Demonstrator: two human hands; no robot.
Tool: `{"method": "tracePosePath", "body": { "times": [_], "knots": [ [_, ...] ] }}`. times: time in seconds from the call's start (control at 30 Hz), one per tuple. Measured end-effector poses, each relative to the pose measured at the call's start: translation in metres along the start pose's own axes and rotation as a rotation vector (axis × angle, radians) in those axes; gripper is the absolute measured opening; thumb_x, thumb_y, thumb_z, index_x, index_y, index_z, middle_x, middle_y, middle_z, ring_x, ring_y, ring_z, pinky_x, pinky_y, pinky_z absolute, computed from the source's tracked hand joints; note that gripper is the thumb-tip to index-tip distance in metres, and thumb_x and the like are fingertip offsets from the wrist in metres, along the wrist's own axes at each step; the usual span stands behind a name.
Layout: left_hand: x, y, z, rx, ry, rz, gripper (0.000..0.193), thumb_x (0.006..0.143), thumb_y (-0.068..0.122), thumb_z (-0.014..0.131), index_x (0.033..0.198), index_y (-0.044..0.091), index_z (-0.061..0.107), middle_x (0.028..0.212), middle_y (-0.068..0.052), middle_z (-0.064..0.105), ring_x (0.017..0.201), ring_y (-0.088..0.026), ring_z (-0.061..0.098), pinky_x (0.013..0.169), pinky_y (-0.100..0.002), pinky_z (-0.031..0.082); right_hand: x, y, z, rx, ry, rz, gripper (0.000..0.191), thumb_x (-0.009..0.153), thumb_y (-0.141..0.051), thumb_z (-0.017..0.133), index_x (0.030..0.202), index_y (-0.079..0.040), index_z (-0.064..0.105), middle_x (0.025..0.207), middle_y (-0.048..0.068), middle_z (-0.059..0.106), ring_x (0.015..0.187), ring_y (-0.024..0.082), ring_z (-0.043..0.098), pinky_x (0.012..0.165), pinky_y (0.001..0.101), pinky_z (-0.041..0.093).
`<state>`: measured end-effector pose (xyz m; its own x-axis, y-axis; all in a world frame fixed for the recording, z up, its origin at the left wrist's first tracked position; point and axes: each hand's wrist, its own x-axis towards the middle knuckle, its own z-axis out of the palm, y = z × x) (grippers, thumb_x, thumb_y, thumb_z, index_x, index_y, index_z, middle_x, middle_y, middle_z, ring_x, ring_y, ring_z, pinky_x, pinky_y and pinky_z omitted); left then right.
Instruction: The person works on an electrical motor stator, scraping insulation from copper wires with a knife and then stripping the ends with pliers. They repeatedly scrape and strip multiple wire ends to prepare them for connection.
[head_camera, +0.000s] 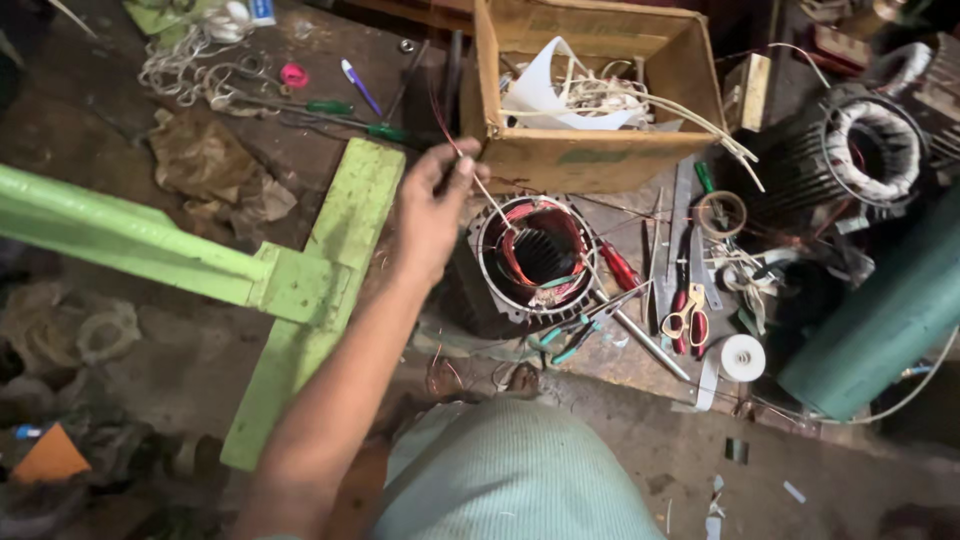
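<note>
1. Thin wire (487, 193): runs taut from my pinch down into the motor stator (537, 255). Red-copper strand goes up and far from my fingers too. Looks light, springy, likely to kink if bent sharp; best held as now, pinched a short way above the core.
2. Left hand (432, 205): fingertips pinched shut on the wire, just left of and above the stator, arm reaching in from near-left. Right hand: not in view.
3. Stator: round metal housing, slotted dark core, red and copper windings looped along the inner rim, standing open-end up at centre. Looks heavy and stiff; windings seem delicate, so I'd grip the outer shell, not the coils.
4. Just right of it: red-handled tool (620, 267), green-handled pliers (565, 340) near side, scissors (686, 318) with red and yellow loops, white tape roll (742, 357).
5. Far side: cardboard box (590, 150) with white paper and pale sleeving spilling out, touching distance behind my fingers.
6. Left: green metal frame (300, 285), T-shaped, lying flat.
7. Far right: second stator (865, 150) with white-wrapped windings; teal cylinder (885, 320) below it.
8. Far left: screwdrivers (345, 118) with green handles, tangled cord.
</note>
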<state>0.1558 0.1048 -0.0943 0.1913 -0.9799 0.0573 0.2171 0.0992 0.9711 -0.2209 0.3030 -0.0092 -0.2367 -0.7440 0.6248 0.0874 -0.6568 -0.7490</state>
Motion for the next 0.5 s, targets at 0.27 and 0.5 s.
{"method": "tracePosePath", "body": {
  "times": [0.27,0.5],
  "knots": [
    [-0.041,0.033,0.0,0.316,-0.165,0.441,0.018,0.108,0.015,0.066,0.122,0.004,0.063,0.114,-0.008,0.076,0.107,-0.014,0.073,0.092,-0.03,0.059,-0.033,-0.018,0.048,-0.19,0.117,0.079,0.023,0.086,-0.003,0.07,0.109,-0.007,0.068,0.117,0.014,0.066,0.115,0.028,0.066,0.097,0.0436,0.06],
    [-0.069,0.093,-0.036,-0.267,-0.366,0.5,0.019,0.119,0.025,0.051,0.124,0.008,0.056,0.099,-0.001,0.06,0.088,-0.011,0.059,0.084,-0.027,0.053,-0.045,-0.028,0.1,-0.343,0.053,0.238,0.016,0.09,0.002,0.066,0.106,-0.001,0.066,0.111,0.016,0.067,0.109,0.027,0.069,0.092,0.0429,0.064]
  ]
}}
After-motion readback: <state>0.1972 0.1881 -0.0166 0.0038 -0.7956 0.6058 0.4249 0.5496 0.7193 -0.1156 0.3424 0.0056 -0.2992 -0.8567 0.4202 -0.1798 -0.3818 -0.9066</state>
